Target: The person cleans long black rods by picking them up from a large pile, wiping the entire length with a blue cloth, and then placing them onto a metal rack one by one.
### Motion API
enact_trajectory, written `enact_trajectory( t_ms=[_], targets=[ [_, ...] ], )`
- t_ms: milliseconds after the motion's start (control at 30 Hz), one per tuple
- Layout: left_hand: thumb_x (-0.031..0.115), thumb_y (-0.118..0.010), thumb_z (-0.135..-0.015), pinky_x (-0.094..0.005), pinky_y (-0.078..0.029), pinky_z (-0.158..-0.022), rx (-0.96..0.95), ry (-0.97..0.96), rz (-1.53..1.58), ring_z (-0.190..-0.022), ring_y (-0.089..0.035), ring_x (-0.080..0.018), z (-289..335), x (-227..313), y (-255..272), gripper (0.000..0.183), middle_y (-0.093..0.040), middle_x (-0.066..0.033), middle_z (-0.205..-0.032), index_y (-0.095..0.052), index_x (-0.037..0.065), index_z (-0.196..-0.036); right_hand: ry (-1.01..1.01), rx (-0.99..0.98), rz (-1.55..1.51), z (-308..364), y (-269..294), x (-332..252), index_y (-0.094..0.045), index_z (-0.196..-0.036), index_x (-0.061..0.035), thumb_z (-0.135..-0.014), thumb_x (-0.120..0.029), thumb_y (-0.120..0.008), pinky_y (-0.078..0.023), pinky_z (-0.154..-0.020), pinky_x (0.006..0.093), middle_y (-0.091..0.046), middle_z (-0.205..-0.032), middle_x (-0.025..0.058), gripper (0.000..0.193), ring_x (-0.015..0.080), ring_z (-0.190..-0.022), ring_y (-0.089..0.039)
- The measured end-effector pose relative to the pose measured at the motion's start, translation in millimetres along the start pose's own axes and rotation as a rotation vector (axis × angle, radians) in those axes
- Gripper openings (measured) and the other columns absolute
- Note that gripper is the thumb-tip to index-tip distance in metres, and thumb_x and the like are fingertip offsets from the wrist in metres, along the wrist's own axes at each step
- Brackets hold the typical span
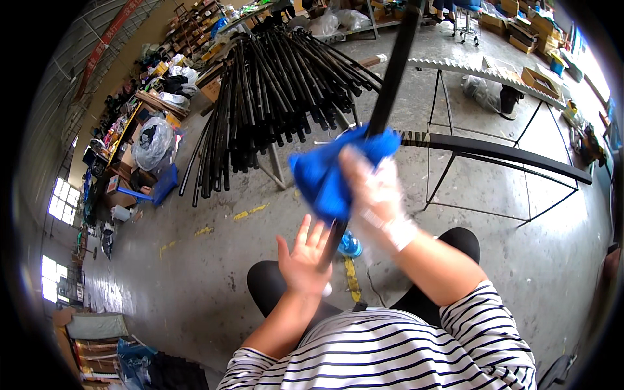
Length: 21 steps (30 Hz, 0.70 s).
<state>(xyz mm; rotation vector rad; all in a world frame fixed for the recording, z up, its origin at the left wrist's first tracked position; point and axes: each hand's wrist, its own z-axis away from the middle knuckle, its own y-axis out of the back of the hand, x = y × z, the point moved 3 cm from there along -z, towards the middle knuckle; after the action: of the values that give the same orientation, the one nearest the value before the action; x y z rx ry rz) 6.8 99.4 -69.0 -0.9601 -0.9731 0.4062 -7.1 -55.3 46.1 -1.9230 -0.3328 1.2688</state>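
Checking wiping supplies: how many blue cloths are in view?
1. The blue cloth is wrapped around the black rod, gripped by the right hand. Others may be hidden among the clutter.

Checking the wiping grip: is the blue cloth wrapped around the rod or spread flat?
Wrapped: the blue cloth bunches around the black rod, clutched by the right hand.

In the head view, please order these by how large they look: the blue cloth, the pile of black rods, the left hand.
1. pile of black rods
2. blue cloth
3. left hand
The cloth and hand sit much nearer the camera, so true sizes remain unsure.
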Motion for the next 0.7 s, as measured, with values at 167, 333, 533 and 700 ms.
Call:
enact_trajectory(
  t_ms=[167, 333, 533, 700],
  targets=[
    [0.058, -0.032, -0.087, -0.0423, -0.038, -0.096, -0.19, -0.058, 0.054, -0.111, -0.049, -0.0284, -8, -4, -39, 0.066, -0.05, -0.0146, -0.122, -0.044, 0.004, -0.124, 0.07, 0.043, 0.296, 57, 14, 63, -0.054, -0.101, -0.0038, -0.081, -0.011, -0.062, -0.045, -0.078, 0.0295, -0.056, -0.091, 0.0029, 0.023, 0.0119, -0.085, -0.053],
    [0.052, -0.032, -0.091, -0.0407, -0.036, -0.097, -0.119, -0.017, -0.092, -0.109, -0.049, -0.0257, -16, 3, -32, 0.062, -0.051, -0.0143, -0.119, -0.042, 0.002, -0.124, -0.175, -0.193, 0.21, 54, 17, 45, -0.053, -0.105, -0.0049, -0.082, -0.011, -0.061, -0.044, -0.079, 0.028, -0.057, -0.098, 0.004, 0.026, 0.0122, -0.089, -0.053],
    [0.033, -0.049, -0.09, -0.0407, -0.032, -0.098, -0.256, -0.541, -0.768, -0.111, -0.046, -0.0242, -19, 65, -45, 0.037, -0.051, -0.0138, -0.114, -0.056, 0.0, -0.105, -0.321, -0.371, 0.385, 54, 22, 38, -0.057, -0.098, -0.0022, -0.084, -0.012, -0.058, -0.047, -0.071, 0.0281, -0.06, -0.08, 0.0044, 0.017, 0.0117, -0.076, -0.057],
    [0.017, -0.06, -0.084, -0.0415, -0.029, -0.101, -0.593, -0.445, -1.03, -0.116, -0.044, -0.0263, -5, 60, -78, 0.024, -0.058, -0.0111, -0.109, -0.063, 0.001, -0.102, -0.33, -0.46, 0.364, 53, 21, 43, -0.057, -0.097, -0.0013, -0.083, -0.013, -0.06, -0.047, -0.069, 0.0286, -0.06, -0.08, 0.0047, 0.019, 0.0129, -0.074, -0.056]
  ],
)
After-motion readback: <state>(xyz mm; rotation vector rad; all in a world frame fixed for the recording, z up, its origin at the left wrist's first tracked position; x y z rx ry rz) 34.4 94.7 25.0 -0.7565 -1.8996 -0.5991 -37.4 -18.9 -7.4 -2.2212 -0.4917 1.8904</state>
